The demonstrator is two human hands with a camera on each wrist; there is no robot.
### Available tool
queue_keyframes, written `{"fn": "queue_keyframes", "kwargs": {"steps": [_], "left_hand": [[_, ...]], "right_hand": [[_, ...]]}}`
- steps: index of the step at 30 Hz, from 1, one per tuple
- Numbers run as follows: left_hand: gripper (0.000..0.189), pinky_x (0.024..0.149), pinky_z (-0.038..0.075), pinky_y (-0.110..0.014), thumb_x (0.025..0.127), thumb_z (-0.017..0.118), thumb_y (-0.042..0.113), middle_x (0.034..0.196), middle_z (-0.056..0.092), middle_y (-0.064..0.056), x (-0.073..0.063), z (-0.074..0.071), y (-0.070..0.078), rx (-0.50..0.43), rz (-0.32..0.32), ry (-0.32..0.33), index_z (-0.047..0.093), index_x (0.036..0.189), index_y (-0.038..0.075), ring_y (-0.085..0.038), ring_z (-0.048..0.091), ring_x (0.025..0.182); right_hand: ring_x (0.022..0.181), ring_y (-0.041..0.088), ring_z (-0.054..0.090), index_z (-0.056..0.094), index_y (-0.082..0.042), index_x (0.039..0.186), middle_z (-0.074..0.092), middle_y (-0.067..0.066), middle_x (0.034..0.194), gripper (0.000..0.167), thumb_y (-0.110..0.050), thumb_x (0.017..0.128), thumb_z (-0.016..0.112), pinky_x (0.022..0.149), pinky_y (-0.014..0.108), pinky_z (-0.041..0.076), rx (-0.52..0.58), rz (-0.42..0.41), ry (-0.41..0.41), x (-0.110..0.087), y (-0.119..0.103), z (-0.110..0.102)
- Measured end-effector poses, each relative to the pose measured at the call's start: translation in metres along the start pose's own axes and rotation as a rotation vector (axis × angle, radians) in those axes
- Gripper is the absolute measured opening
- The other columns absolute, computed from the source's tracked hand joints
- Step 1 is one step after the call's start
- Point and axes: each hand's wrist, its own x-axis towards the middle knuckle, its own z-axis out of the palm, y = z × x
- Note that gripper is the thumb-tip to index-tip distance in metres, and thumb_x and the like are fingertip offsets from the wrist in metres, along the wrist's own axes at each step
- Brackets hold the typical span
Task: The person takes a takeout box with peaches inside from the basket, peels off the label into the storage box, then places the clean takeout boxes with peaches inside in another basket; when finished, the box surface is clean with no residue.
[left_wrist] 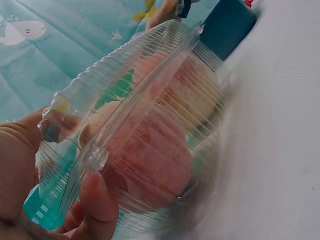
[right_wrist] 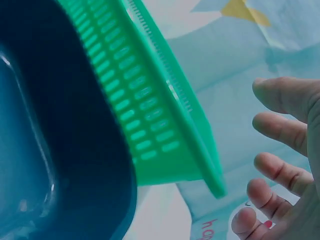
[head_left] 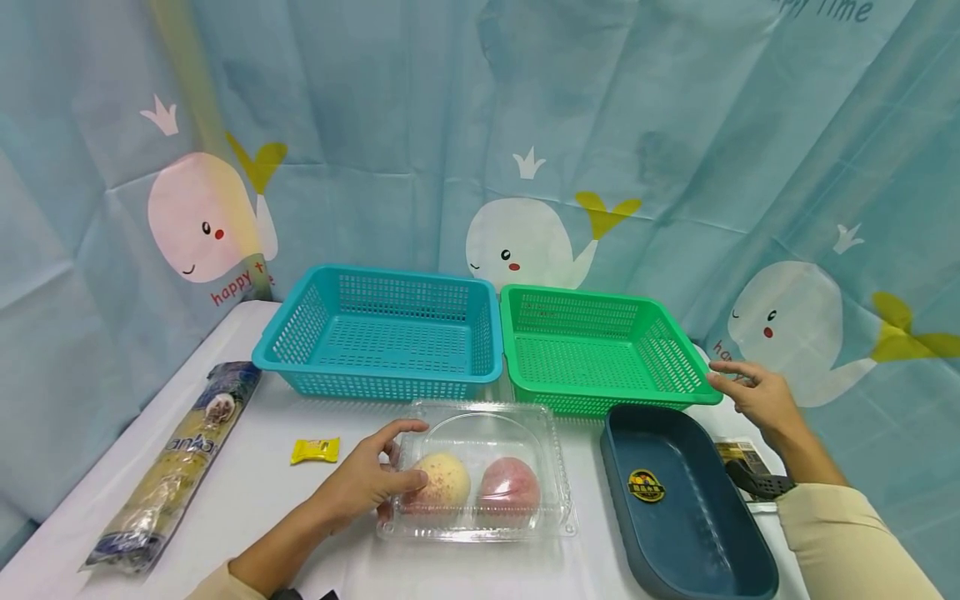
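Note:
A clear plastic clamshell box [head_left: 498, 521] with a cream speckled ball [head_left: 442, 481] and a pink ball [head_left: 510, 487], both peach-like, sits at the front middle of the table. My left hand [head_left: 367, 479] grips the box's left side, thumb on the near side and fingers behind; the left wrist view shows the thumb [left_wrist: 97, 200] pressed by the box's rim seam. Beyond the right front corner of the green basket [head_left: 600, 393], my right hand [head_left: 761, 400] hovers with fingers apart. In the right wrist view its fingers [right_wrist: 280, 127] are loosely extended, holding nothing.
A blue basket [head_left: 375, 386] stands left of the green one, before the curtain [head_left: 390, 108]. The dark blue tub [head_left: 686, 500] is at front right, a partly hidden packet [head_left: 742, 457] beside it. At left lie a yellow wrapped piece [head_left: 315, 450] and a long bag [head_left: 176, 467].

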Motion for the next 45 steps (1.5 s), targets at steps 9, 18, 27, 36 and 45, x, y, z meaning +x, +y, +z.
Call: {"fn": "queue_keyframes", "kwargs": {"steps": [9, 18, 27, 36, 45], "left_hand": [[0.066, 0.036, 0.045, -0.030, 0.080, 0.078, 0.009, 0.095, 0.032, -0.017, 0.003, -0.002, -0.004, -0.024, 0.002, -0.030, 0.045, 0.137, 0.011, -0.018, 0.051, 0.054], [0.057, 0.036, 0.046, -0.029, 0.078, 0.076, 0.002, 0.098, 0.028, -0.018, 0.008, -0.008, 0.002, -0.088, -0.004, -0.117, 0.040, 0.122, 0.002, -0.023, 0.054, 0.054], [0.055, 0.036, 0.043, -0.025, 0.072, 0.068, -0.011, 0.098, 0.027, -0.017, 0.006, -0.009, 0.012, -0.262, 0.013, -0.104, 0.035, 0.115, -0.001, -0.021, 0.050, 0.054], [0.054, 0.037, 0.046, -0.026, 0.076, 0.069, -0.009, 0.099, 0.028, -0.019, 0.001, -0.006, 0.041, -0.281, 0.066, -0.130, 0.035, 0.117, 0.001, -0.024, 0.053, 0.057], [0.048, 0.038, 0.047, -0.028, 0.079, 0.066, -0.009, 0.096, 0.030, -0.017, 0.002, -0.003, 0.072, -0.266, 0.114, -0.104, 0.038, 0.115, 0.005, -0.016, 0.043, 0.051]], "right_hand": [[0.118, 0.055, 0.037, 0.051, 0.007, 0.133, 0.027, 0.031, 0.145, 0.061, -0.041, 0.096, 0.058, 0.081, 0.062, 0.043, -0.070, 0.019, -0.053, 0.001, 0.007, 0.012], [0.130, 0.059, 0.021, 0.046, 0.012, 0.136, 0.021, 0.030, 0.151, 0.066, -0.042, 0.098, 0.054, 0.092, 0.071, 0.031, -0.191, 0.001, -0.101, 0.001, 0.010, 0.023], [0.130, 0.057, 0.023, 0.038, 0.009, 0.142, 0.017, 0.024, 0.155, 0.072, -0.046, 0.098, 0.053, 0.095, 0.070, 0.029, -0.171, 0.025, -0.100, -0.002, 0.014, 0.027], [0.132, 0.057, 0.021, 0.037, 0.008, 0.143, 0.014, 0.022, 0.156, 0.070, -0.043, 0.098, 0.053, 0.096, 0.070, 0.028, -0.160, 0.027, -0.112, 0.000, 0.014, 0.024], [0.130, 0.057, 0.024, 0.038, 0.008, 0.142, 0.017, 0.023, 0.155, 0.072, -0.045, 0.097, 0.054, 0.096, 0.069, 0.030, -0.184, 0.036, -0.133, 0.000, 0.010, 0.022]]}}
